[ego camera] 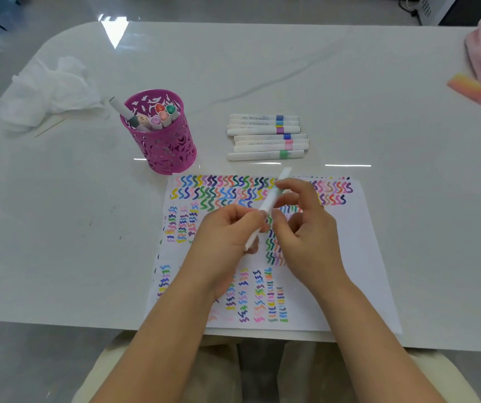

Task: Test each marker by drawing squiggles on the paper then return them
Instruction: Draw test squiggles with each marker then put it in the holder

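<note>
1. You hold one white marker (269,199) in the air, just over the paper (361,257). It tilts, and its far end points toward the row of markers (266,138).
2. Your left hand (227,231) is curled round the low end. Your right hand (306,225) pinches the marker higher up with thumb and fingertips.
3. I think you are working the cap, pulling it off or pushing it on. I cannot tell which, because your fingers hide the join.
4. Pull or push straight along the marker. Do not bend it, or the tip may get hurt.
5. Grip hard with the left hand, so the marker does not slip and mark the paper in the wrong place.
6. Hold the cap in one hand. It is small and could roll off the surface (349,82).
7. If you draw next, pick a bare spot. The right side of the paper has the most room. The rest is full of squiggles.
8. When you are done, push the cap on tight. Then put the marker back, in the pink cup (160,152) or with the row. I cannot tell which is its home.
</note>
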